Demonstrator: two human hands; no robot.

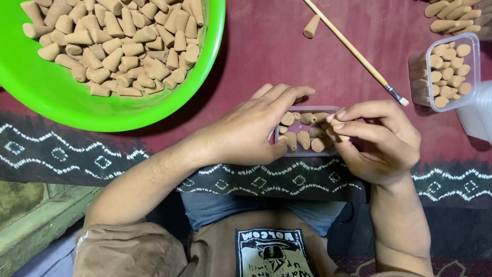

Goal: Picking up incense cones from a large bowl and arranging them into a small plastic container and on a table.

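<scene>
A small clear plastic box (pixel 305 152) lies on the dark red cloth at the centre, partly filled with several tan incense cones (pixel 303 138). My left hand (pixel 251 128) grips the box's left side, thumb at its near edge and fingers over its far edge. My right hand (pixel 376 141) is at the box's right side, its fingertips pinching one cone (pixel 342 137) just over the box's right end.
A big green bowl (pixel 212 56) heaped with cones sits at top left. A filled clear box (pixel 448 69) stands at right beside empty boxes (pixel 476 115). A thin paintbrush (pixel 353 50) lies diagonally, with one loose cone (pixel 310 26) near it. More cones (pixel 456 15) lie top right.
</scene>
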